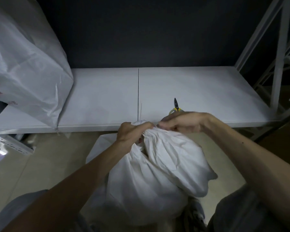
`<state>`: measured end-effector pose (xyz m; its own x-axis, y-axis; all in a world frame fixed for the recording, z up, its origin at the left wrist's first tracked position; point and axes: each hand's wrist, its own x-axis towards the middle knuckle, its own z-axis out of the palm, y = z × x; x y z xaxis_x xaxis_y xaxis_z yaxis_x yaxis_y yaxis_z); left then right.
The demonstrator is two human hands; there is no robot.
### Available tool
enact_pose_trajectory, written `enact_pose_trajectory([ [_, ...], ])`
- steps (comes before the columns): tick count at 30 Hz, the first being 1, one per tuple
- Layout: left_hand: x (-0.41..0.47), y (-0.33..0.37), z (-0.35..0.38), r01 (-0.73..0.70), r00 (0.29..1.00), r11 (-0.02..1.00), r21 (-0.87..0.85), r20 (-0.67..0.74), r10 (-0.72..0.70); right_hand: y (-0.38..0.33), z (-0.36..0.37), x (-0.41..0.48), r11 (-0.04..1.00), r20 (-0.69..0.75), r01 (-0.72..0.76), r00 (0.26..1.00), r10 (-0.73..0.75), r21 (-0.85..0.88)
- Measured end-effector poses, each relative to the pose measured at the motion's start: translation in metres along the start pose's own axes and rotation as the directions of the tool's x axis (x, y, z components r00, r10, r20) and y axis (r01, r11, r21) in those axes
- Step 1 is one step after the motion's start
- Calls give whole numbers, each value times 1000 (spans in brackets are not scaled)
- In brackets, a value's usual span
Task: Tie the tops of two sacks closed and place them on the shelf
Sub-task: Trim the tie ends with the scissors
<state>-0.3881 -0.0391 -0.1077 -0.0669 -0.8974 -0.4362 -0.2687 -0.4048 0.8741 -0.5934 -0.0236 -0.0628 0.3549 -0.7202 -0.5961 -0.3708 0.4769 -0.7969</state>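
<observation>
Head view looks down on the white shelf (199, 87), which runs wide across the frame from nine o'clock to three o'clock, with a dark seam down the middle of its board. At ten o'clock a big sack (25, 64) of pale woven plastic with some red print stands on the shelf, its lower corner reaching the front edge. At two o'clock rises the shelf's white metal frame (279, 52).

Below the shelf's front edge, from the centre down toward six o'clock, the white sack (157, 174) sits on the beige floor (45, 164) between my knees, full and rounded, its top bunched into a tight neck just under the shelf edge.

My left hand (132, 133) is clamped round that gathered neck from its nine o'clock side, fingers curled tight. My right hand (179, 122) meets it from three o'clock, fingertips curled in and pinching at the neck; whether they hold a tie there, I cannot tell.

Just beyond my right hand, at its twelve o'clock, scissors (176, 106) with yellow at the handles lie on the shelf, blades pointing away from me. A thin pale strip (141, 111) lies by the seam.
</observation>
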Motion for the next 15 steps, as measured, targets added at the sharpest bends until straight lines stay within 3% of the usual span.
enact_pose_trajectory([
  [2,9,-3,-1,-6,1000,1000,-5,17,6,8,-25,12,991,-190,52,981,-28,122],
  [3,12,-5,-1,-12,1000,1000,-4,26,12,15,-36,24,987,-357,72,934,-16,142],
  [4,15,-6,0,-18,999,1000,0,34,18,22,-44,36,993,-513,58,858,2,102],
  [6,23,-9,2,-29,999,1000,9,35,29,38,-52,55,976,-748,-162,664,-2,-147],
  [8,31,-9,6,-28,1000,999,19,5,28,50,-49,71,883,-822,-345,565,-77,-320],
  [15,62,-13,20,44,999,995,91,-35,-41,82,-55,128,769,-852,-470,492,-178,-432],
])
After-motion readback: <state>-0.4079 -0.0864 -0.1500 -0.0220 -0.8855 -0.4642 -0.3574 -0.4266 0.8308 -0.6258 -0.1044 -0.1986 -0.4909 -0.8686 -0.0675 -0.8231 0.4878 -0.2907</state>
